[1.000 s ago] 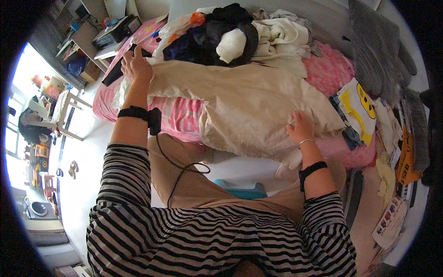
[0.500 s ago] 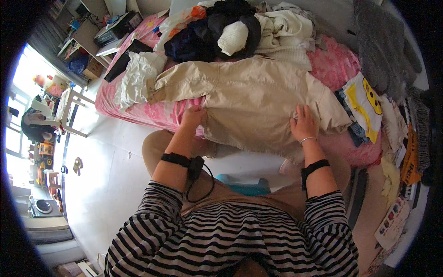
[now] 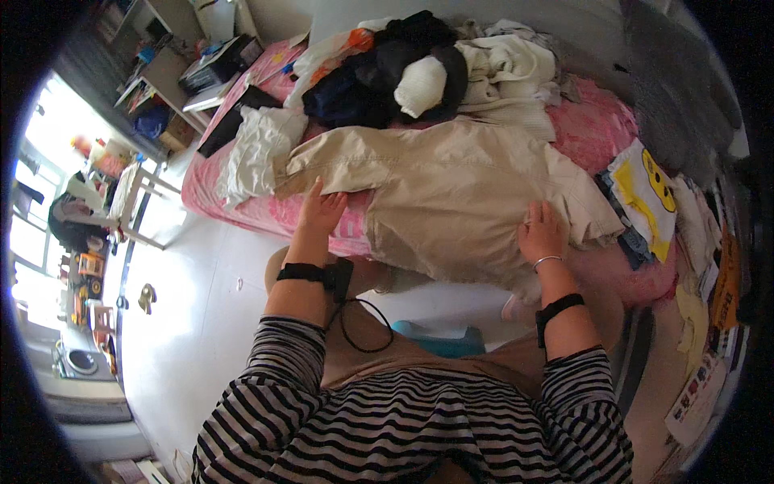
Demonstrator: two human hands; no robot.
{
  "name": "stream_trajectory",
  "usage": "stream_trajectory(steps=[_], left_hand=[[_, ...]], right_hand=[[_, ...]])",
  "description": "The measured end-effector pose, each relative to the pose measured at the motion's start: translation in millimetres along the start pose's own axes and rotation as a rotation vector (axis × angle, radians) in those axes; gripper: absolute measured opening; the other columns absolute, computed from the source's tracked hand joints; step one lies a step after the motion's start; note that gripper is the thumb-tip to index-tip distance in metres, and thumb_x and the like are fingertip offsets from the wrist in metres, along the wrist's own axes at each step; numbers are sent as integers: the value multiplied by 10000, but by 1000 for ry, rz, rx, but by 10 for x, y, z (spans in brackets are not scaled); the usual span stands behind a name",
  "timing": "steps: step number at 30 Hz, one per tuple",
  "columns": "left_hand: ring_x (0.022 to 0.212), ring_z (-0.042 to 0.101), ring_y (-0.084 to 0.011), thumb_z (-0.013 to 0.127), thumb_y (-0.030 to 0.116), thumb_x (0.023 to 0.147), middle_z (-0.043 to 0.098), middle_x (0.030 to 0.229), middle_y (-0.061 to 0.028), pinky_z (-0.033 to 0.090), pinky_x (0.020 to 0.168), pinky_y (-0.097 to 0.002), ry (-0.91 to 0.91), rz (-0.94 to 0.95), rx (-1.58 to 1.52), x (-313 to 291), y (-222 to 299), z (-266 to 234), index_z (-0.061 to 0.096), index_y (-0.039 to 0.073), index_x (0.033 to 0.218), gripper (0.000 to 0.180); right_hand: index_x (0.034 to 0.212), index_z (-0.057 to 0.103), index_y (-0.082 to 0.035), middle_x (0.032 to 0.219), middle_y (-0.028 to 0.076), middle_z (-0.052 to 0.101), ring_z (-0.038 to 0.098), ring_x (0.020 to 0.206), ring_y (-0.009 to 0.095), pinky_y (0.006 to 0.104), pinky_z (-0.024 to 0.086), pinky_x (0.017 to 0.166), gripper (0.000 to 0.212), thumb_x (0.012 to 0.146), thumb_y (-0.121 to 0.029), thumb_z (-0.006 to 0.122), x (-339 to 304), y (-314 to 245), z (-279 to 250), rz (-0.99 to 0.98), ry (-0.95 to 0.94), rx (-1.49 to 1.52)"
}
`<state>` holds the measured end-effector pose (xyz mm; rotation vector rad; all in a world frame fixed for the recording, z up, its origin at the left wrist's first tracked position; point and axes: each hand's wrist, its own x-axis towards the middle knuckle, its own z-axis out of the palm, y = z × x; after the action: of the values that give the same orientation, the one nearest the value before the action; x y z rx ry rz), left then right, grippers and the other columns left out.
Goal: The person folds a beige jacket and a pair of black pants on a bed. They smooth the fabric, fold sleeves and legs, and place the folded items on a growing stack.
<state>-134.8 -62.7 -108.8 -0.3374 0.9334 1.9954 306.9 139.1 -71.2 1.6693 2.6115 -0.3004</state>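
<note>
A beige jacket (image 3: 459, 202) lies spread across a pink-covered bed (image 3: 201, 181), one sleeve stretched out to the left and the other angled down at the right. Its lower edge hangs over the near side of the bed. My left hand (image 3: 324, 211) is open with fingers apart, just below the left sleeve; whether it touches the cloth I cannot tell. On the jacket's right part rests my right hand (image 3: 543, 234), its fingers stretched out on the fabric. Next to the left cuff lies a crumpled white garment (image 3: 262, 149).
Behind the jacket is a heap with a black garment (image 3: 415, 40) and white knitwear (image 3: 516, 73). A white and yellow top (image 3: 641, 194) lies at the right with other clothes. A grey cover (image 3: 677, 89) hangs at far right. A teal stool (image 3: 439, 339) stands between my legs.
My left hand has let go of the jacket's edge, opened and moved up-left toward the sleeve. My right hand stays on the jacket. The whole view has shifted slightly.
</note>
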Motion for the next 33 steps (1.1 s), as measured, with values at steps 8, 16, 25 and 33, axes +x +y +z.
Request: stream_trajectory(steps=[8,16,25,33], left_hand=[[848,620,-197,616,103,911,642,951,-76,501,741,-316,-163,770,283,-469,-30,904,608,29,1036,146],[1155,558,-377,687,121,819,631,1173,-180,444,970,-433,-904,1331,1411,-1130,-1082,1872,610,67,1168,362],[1102,588,-255,769,133,776,632,1137,-126,453,947,-373,-262,856,1545,-830,-890,627,555,21,1208,496],[995,646,-379,793,320,720,673,1028,-233,503,842,-445,-222,335,1704,-757,-969,-64,597,-5,1092,531]], right_hand=[[1509,266,-110,1568,171,230,177,1464,337,500,195,1163,607,980,-342,452,-45,-28,-8,3,23,-5],[1503,283,-99,1578,170,207,170,1468,322,490,178,1176,610,977,-355,457,-42,-31,6,17,-3,-1],[1418,418,-22,1436,184,420,456,1267,331,475,381,1040,708,903,-481,577,181,201,65,-91,117,539],[1171,595,-80,951,32,483,449,738,152,292,460,575,570,797,-485,738,408,-159,-451,633,-39,1395]])
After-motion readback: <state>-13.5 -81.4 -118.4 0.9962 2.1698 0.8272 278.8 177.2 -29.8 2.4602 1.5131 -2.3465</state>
